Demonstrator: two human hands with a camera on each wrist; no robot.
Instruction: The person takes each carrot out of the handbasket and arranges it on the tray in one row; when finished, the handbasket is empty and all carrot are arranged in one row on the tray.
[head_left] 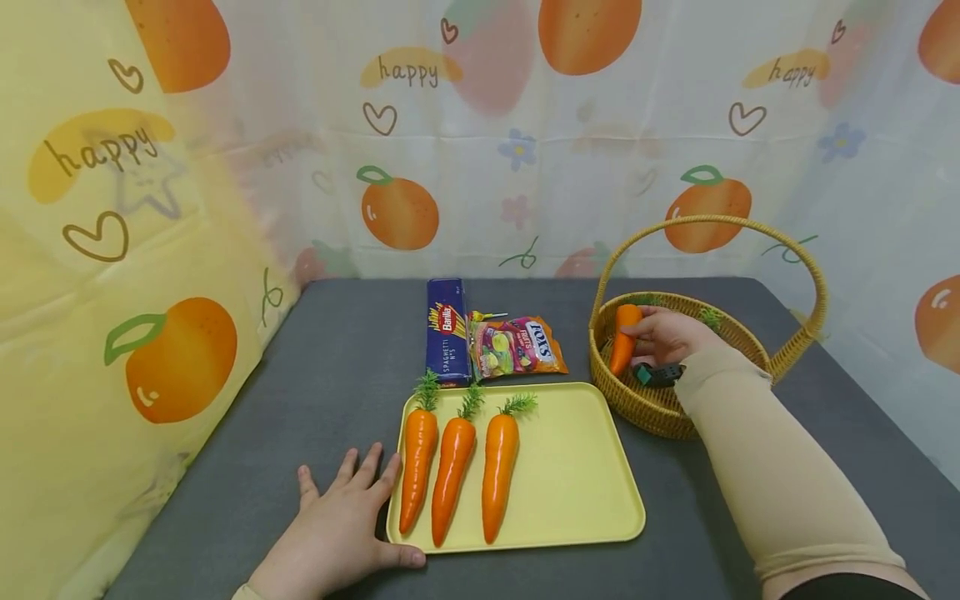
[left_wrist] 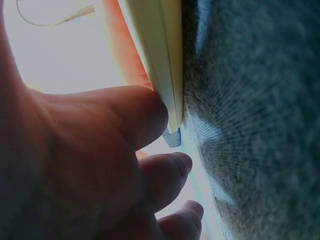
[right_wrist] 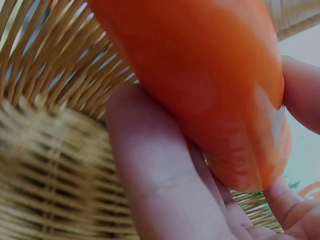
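My right hand (head_left: 675,333) pinches an orange toy carrot (head_left: 625,342) between thumb and fingers, inside a wicker basket (head_left: 648,421). Close up in the right wrist view, the fingers press both sides of the carrot (right_wrist: 200,65), with the woven wall (right_wrist: 55,165) beside them. Green fronds (head_left: 710,318) show further inside the basket; what they belong to is hidden. My left hand (head_left: 333,533) lies with spread fingers at the left edge of a yellow tray (head_left: 573,467), its thumb at the near rim. Three carrots (head_left: 499,475) lie side by side on the tray, leafy ends away from me.
Behind the tray lie a blue Barilla spaghetti box (head_left: 447,342), a Fox's candy bag (head_left: 517,347) and a small yellow lollipop (head_left: 480,316). The basket's tall handle (head_left: 708,219) arches over my right hand. A printed curtain (head_left: 480,208) borders the grey table (head_left: 322,367).
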